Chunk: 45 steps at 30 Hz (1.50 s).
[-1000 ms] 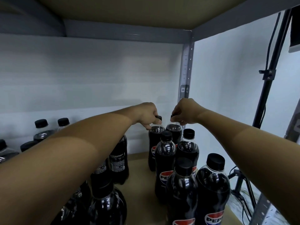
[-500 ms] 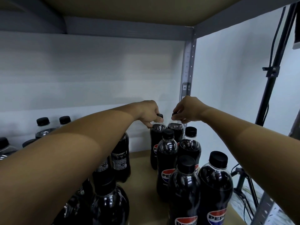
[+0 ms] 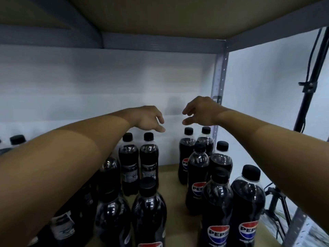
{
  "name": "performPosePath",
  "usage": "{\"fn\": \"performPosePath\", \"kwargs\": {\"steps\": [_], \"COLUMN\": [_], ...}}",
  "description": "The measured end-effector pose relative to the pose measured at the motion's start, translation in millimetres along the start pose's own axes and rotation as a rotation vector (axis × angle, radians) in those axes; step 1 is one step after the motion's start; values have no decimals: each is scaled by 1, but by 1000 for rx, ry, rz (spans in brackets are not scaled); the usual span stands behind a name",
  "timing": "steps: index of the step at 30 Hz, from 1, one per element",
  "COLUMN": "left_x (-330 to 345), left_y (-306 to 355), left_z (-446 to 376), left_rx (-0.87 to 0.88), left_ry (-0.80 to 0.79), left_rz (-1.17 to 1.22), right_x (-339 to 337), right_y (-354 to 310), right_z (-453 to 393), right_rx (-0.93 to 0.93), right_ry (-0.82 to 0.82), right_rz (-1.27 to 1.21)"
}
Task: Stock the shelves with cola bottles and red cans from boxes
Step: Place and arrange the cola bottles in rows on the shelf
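Several dark cola bottles with black caps stand on the brown shelf board (image 3: 169, 172). Two back-row bottles stand at the rear right: one (image 3: 187, 154) with a Pepsi label and one (image 3: 206, 139) beside the corner post. My left hand (image 3: 148, 120) hovers above and left of them, fingers loosely spread, holding nothing. My right hand (image 3: 199, 111) hovers just above those two caps, fingers relaxed and apart, also holding nothing. Two more bottles (image 3: 148, 157) stand under my left hand. No red cans are in view.
The grey shelf above (image 3: 160, 41) hangs low over my hands. A perforated corner post (image 3: 219, 82) stands at the rear right. A black tripod stand (image 3: 309, 82) rises outside the shelf on the right. A bare strip of board runs between the bottle groups.
Both hands let go of the caps of the two rear bottles and lifted off, spreading apart. The bottles stay upright at the back right.
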<state>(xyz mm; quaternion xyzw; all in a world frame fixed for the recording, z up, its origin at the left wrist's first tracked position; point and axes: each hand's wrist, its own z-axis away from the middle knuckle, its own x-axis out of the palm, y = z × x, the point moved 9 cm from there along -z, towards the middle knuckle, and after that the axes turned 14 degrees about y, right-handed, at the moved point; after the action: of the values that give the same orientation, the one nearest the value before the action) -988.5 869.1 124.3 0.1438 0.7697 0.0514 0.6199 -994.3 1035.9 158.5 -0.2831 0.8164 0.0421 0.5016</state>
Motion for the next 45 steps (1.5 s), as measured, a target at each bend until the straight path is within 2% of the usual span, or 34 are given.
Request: {"fn": "performPosePath", "kwargs": {"steps": [6,11,18,23,30,36,40,45], "left_x": [-23,-21,-15,-16,-12,-15,-16,-10], "left_y": [-53,-76,-82,-80,-80,-75,-80,-89], "left_z": [27,38,37,40,33,33,34,31], "left_rx": [-57,-102,-18,57,-48,46,41,-67], "left_ry": [19,68,94,37,76,5,-7,24], "left_rz": [-138,-209,-149,-31,-95,-37,60,78], "right_x": [34,73,94,91,93,92,96,95], "right_y": [-78,-108,-113,-105,-93,-99,-94,-94], "right_z": [-8,-8,-11,-10,-11,-10,-8,-8], "right_rx": [-76,-26,-43,-62,26,-57,6,35], "right_ry": [-124,-185,-141,-203,-170,-208,-266,-211], "right_rz": [-10,5,62,-25,34,-37,-164,-46]}}
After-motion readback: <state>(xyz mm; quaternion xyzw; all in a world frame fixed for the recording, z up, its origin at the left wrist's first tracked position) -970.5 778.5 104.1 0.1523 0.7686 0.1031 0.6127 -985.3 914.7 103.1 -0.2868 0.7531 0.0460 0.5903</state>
